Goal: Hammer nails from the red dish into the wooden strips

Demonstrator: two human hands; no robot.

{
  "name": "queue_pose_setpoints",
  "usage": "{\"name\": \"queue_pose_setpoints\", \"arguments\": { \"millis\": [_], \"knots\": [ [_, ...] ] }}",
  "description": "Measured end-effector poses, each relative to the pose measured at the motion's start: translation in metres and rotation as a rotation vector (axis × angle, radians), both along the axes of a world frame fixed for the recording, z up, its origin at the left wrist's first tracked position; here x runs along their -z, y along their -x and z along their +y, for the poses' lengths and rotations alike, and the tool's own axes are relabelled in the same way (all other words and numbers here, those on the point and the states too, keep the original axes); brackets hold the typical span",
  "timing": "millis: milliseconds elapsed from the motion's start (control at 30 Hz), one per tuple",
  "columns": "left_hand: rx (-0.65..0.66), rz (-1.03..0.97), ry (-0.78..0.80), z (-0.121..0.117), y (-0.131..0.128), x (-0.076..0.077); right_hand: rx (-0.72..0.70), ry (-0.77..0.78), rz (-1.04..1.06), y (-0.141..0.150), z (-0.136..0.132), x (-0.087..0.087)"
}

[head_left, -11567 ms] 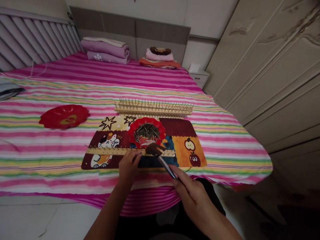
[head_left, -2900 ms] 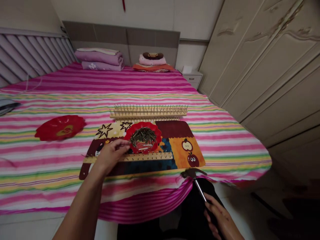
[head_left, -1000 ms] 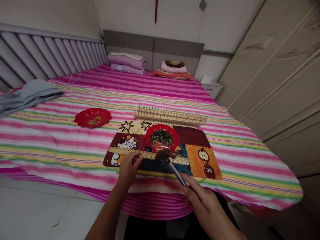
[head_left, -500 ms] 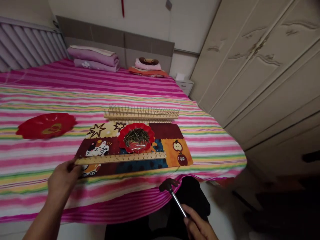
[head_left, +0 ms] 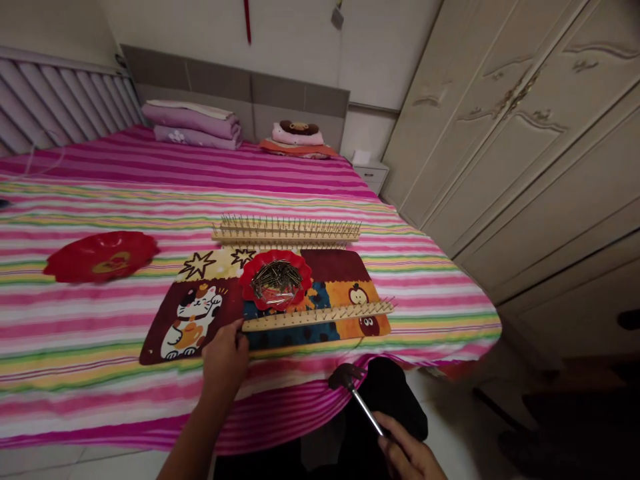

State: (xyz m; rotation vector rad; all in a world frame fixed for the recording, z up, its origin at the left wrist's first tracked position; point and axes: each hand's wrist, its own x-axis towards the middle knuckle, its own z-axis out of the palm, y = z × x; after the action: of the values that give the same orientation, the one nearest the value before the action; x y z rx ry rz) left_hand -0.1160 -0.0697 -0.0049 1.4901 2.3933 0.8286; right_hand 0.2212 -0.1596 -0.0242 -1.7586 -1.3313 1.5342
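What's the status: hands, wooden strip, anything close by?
Left hand at left end of wooden strip. Right hand gripping hammer, apart from strip. Strip lying across mat. Red bowl of nails close behind, possibly cramping.

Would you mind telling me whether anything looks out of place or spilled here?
Yes: the front strip sits off-centre, its right end reaching past the mat's edge. No spill stands out; the loose nails I can see lie in the bowl. A bed also seems an unusual place for them.
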Motion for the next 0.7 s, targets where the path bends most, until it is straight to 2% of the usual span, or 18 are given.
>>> {"name": "queue_pose_setpoints", "arguments": {
  "millis": [100,200,300,400,533,700],
  "knots": [
    [-0.072,-0.026,-0.056,0.001,0.012,-0.010,0.104,0.043,0.045,-0.012,0.007,0.004],
    [-0.079,0.056,-0.161,0.011,0.019,-0.031,0.189,0.124,0.065,-0.017,0.013,0.008],
    [0.103,0.082,-0.097,0.037,0.007,-0.054,0.226,0.164,0.080,-0.015,0.017,0.008],
    [0.301,0.174,0.070,0.071,-0.016,-0.066,0.213,0.183,0.096,-0.012,0.018,0.008],
    [0.372,0.309,0.319,0.108,-0.039,-0.063,0.199,0.207,0.116,-0.014,0.020,0.013],
    [0.402,0.354,0.396,0.125,-0.046,-0.051,0.188,0.253,0.121,-0.018,0.021,0.016]
  ]
}}
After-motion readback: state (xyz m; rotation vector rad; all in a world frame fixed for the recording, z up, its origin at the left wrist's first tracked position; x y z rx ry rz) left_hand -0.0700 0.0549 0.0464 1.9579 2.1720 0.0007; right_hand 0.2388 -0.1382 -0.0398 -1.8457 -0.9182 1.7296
